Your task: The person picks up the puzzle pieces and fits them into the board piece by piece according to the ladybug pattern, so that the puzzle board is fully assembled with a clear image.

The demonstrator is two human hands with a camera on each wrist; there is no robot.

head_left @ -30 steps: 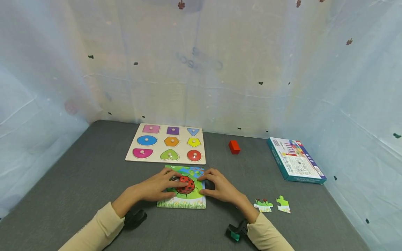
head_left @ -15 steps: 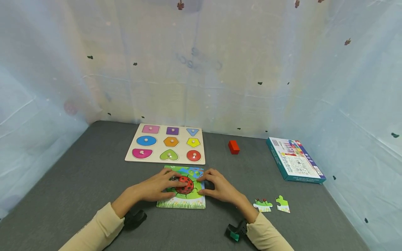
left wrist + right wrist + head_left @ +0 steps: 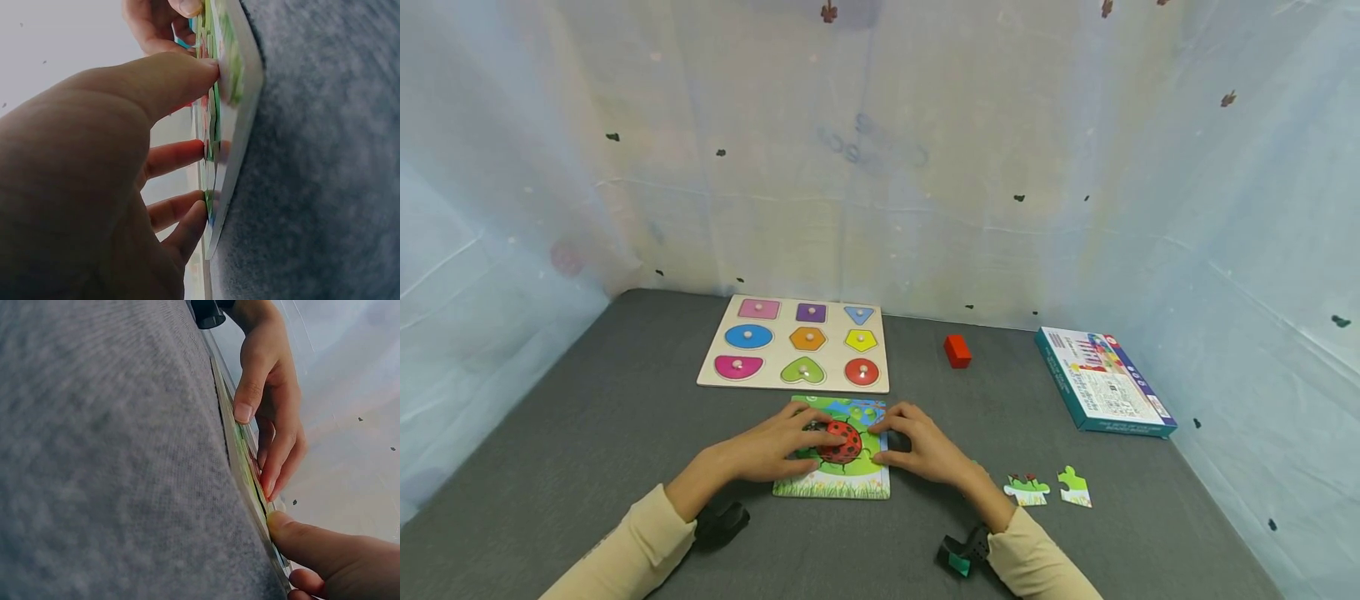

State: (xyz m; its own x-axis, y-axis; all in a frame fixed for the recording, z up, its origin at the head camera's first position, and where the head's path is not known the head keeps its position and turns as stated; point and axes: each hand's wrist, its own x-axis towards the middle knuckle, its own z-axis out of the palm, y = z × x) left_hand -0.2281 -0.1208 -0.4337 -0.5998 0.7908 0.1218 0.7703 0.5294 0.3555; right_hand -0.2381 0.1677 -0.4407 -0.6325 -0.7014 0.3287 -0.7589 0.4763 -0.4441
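A square jigsaw puzzle point(image 3: 857, 485) with a red ladybird on green lies in front of me. My left hand point(image 3: 767, 448) reaches over its left half, fingertips spread on the ladybird and the thumb lower down. From the right, my right hand point(image 3: 927, 448) touches the puzzle's right side with thumb and a bent forefinger held apart. The left wrist view shows the left thumb point(image 3: 181, 78) pressing on slightly raised pieces point(image 3: 212, 131) in the frame. In the right wrist view the right thumb point(image 3: 284, 528) presses the top near the edge.
Two loose jigsaw pieces, one wide point(image 3: 1027, 490) and one with a knob point(image 3: 1075, 487), lie to the right. Behind the puzzle is a wooden shape board point(image 3: 775, 340) with knobbed shapes. A red block point(image 3: 957, 352) and a teal-sided box point(image 3: 1105, 382) sit farther back right.
Both hands stay in nearly the same place on the puzzle. The whole head view has shifted very slightly.
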